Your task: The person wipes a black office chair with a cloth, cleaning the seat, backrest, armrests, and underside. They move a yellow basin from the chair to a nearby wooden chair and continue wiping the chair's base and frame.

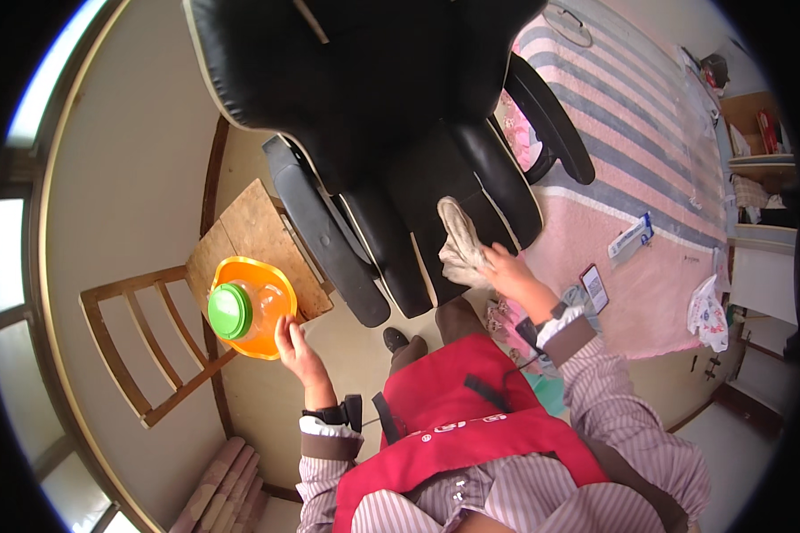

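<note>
Grasping a cloth [460, 249], the right hand [511, 274] has a chair [400, 169] ahead. The left hand [301, 355], unclenched, has a basin [283, 282] beside it.

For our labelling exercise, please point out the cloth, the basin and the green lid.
Cloth [460, 247], head view: its middle.
Basin [281, 282], head view: its orange wall.
Lid [229, 312], head view: its flat top.

- I have the left hand [302, 358] at 8 o'clock, fingers loosely extended toward 11.
- I have the right hand [511, 274] at 3, fingers curled in, its forearm [591, 369] slanting toward 11.
</note>
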Motion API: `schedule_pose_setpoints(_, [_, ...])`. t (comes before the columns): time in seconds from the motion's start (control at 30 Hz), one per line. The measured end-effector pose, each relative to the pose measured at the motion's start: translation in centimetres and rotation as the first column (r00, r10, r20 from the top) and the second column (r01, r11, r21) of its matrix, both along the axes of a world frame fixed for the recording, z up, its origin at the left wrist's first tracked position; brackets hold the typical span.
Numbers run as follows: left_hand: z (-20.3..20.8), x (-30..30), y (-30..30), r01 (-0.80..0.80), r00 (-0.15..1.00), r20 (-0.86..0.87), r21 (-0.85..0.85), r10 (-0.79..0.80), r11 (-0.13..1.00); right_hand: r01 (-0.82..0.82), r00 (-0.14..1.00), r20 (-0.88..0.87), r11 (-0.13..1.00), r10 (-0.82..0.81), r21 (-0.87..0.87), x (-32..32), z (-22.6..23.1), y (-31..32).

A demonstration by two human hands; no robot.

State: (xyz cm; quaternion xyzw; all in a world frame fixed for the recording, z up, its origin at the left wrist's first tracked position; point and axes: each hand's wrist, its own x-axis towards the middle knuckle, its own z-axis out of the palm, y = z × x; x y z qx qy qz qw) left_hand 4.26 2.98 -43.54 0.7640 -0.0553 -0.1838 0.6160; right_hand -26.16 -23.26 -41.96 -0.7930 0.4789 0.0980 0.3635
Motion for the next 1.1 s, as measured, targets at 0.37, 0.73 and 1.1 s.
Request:
schedule_pose_setpoints(0.37, [2.5, 1.2, -19.1, 0.284, 0.295, 0.391, 0.835, -0.872, 0.471, 0.586, 0.662, 0.338, 0.743, -0.669, 0.323, 4.2, -4.7, -13.1])
schedule_pose_setpoints(0.73, [2.5, 2.4, -19.8, 0.260, 0.244, 0.357, 0.871, -0.902, 0.416, 0.174, 0.938, 0.347, 0.877, -0.008, -0.448, 7.3, -8.0, -14.5])
schedule_pose_setpoints(1.1, [2.1, 3.0, -20.2, 0.276, 0.233, 0.378, 0.858, -0.896, 0.433, 0.447, 0.788, 0.597, 0.807, -0.150, -0.387, 8.8, -3.6, -19.9])
